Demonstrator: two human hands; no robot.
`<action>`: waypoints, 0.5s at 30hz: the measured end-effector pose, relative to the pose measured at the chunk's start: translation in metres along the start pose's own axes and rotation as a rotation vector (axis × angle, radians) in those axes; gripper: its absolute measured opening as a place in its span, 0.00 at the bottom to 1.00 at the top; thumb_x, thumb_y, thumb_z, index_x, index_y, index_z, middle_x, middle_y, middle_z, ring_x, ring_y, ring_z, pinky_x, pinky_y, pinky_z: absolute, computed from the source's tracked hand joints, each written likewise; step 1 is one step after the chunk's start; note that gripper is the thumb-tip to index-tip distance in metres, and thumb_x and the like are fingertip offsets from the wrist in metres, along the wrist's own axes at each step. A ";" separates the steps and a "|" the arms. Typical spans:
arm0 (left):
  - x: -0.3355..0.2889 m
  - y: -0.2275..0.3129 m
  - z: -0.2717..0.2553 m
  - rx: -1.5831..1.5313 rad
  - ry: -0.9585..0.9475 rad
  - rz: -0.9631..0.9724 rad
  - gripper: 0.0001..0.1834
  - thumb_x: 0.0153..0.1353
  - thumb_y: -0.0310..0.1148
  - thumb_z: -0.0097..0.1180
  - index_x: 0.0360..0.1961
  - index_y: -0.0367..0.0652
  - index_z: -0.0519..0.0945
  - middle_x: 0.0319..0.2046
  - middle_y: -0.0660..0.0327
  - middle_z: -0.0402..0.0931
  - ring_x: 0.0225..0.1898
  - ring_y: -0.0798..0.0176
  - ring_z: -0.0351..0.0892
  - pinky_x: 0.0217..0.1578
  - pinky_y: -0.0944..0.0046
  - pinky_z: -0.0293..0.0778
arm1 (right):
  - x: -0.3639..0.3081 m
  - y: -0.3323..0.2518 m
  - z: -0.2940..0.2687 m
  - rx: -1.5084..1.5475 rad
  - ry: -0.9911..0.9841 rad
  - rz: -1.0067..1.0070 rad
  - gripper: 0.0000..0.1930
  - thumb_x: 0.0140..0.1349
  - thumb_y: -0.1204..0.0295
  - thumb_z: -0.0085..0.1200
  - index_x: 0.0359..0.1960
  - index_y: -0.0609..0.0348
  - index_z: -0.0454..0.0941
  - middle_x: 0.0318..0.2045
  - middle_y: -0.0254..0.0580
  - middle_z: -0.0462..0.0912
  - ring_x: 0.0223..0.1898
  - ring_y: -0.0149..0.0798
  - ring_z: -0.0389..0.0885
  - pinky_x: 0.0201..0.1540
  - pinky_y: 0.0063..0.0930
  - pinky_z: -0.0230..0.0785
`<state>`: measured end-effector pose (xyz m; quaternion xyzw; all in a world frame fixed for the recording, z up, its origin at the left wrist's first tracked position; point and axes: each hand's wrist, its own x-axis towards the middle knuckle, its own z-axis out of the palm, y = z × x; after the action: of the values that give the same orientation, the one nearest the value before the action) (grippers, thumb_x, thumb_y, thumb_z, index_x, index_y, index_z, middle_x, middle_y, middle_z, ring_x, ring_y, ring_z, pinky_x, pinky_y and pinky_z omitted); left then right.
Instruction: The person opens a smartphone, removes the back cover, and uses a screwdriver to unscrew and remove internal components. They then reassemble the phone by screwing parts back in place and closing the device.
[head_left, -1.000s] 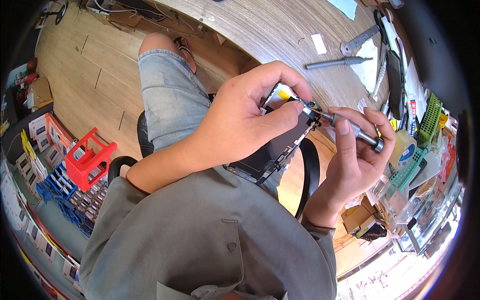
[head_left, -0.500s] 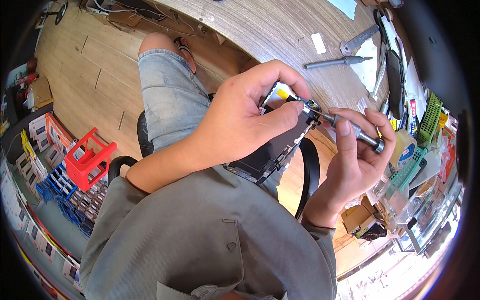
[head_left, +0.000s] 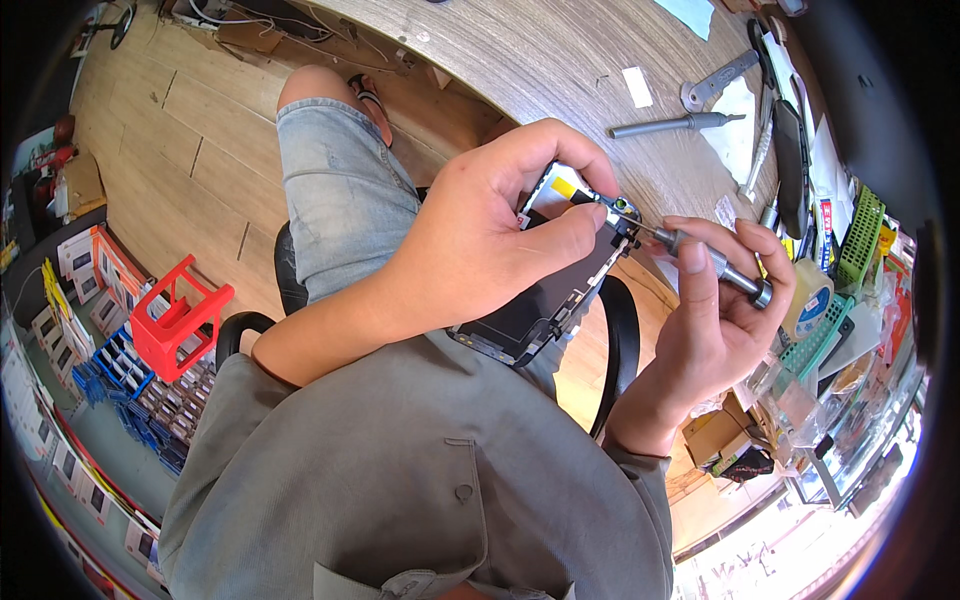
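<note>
A phone screen assembly (head_left: 530,302), its inner side facing up with black and silver parts and a yellow patch, is held tilted above my lap. My left hand (head_left: 505,215) grips its far end, thumb pressed on the inner face and fingers around the edge. In my right hand (head_left: 725,300) a slim grey precision screwdriver (head_left: 718,266) lies between thumb and fingers. Its thin tip points left at the small parts by the upper right corner, near my left thumb. Whether the tip touches them I cannot tell.
A wooden table (head_left: 540,60) lies ahead, bearing a grey pen-like tool (head_left: 675,125) and a white paper slip (head_left: 637,87). Clutter crowds the right, with a tape roll (head_left: 808,298) and green baskets (head_left: 862,232). A red stool (head_left: 180,318) stands left; a chair armrest (head_left: 622,350) is close by.
The screwdriver and my right hand have shifted very slightly. My left hand and the screen assembly stay almost where they were.
</note>
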<state>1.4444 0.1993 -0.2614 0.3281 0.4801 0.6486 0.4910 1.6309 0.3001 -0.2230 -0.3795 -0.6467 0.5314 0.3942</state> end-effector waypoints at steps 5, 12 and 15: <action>-0.001 -0.001 0.000 -0.009 -0.001 -0.005 0.14 0.74 0.16 0.63 0.58 0.32 0.80 0.54 0.58 0.82 0.58 0.69 0.81 0.63 0.66 0.75 | 0.001 0.000 0.000 -0.007 -0.001 0.007 0.27 0.70 0.87 0.69 0.66 0.66 0.69 0.46 0.62 0.93 0.45 0.39 0.93 0.49 0.27 0.85; 0.000 0.000 0.000 -0.008 -0.001 -0.005 0.14 0.74 0.16 0.63 0.58 0.32 0.79 0.54 0.59 0.82 0.58 0.69 0.81 0.63 0.66 0.75 | 0.000 0.001 0.000 0.009 -0.002 0.021 0.28 0.70 0.87 0.70 0.66 0.66 0.69 0.46 0.61 0.93 0.45 0.39 0.93 0.49 0.27 0.85; 0.000 0.001 0.000 -0.009 -0.002 -0.010 0.14 0.74 0.16 0.63 0.58 0.32 0.80 0.54 0.59 0.82 0.58 0.69 0.81 0.63 0.66 0.75 | -0.001 0.000 0.001 0.011 0.009 0.031 0.28 0.69 0.87 0.70 0.66 0.66 0.69 0.47 0.62 0.93 0.45 0.40 0.93 0.49 0.28 0.85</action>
<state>1.4445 0.1996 -0.2606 0.3241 0.4783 0.6482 0.4960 1.6304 0.2991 -0.2231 -0.3897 -0.6362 0.5393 0.3906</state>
